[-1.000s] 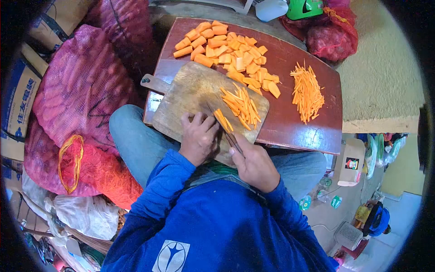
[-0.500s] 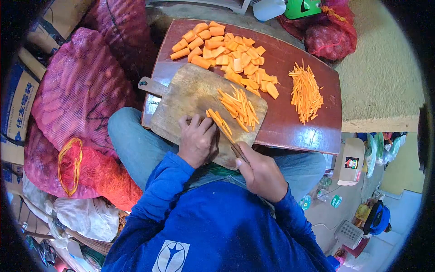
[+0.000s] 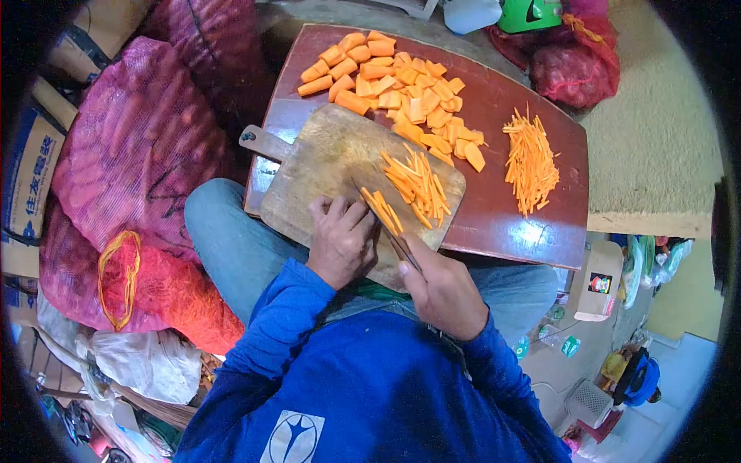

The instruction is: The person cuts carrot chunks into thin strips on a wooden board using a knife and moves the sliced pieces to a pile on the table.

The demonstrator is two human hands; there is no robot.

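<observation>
On the wooden cutting board (image 3: 312, 166), my left hand (image 3: 343, 241) is closed, its fingers curled against the left side of the blade. Whatever lies beneath those fingers is hidden. My right hand (image 3: 446, 293) grips a knife (image 3: 392, 238) by its handle, the blade slanting up and left across the board. Just right of the blade lie a few fresh carrot strips (image 3: 384, 212). Beyond them is a larger heap of cut carrot strips (image 3: 418, 185). Carrot chunks (image 3: 351, 63) and flat carrot slices (image 3: 421, 96) sit behind the board.
A reddish-brown table (image 3: 494, 224) supports the board's far part; a separate pile of thin carrot strips (image 3: 531, 163) is on its right. Big pink mesh sacks (image 3: 131, 147) stand at left, another red mesh sack (image 3: 575, 69) at back right. Plastic bottles (image 3: 557, 337) lie on the floor.
The knife blade has come to stand between my left fingers and the small group of carrot strips, which lies to its right. The whole view has shifted slightly.
</observation>
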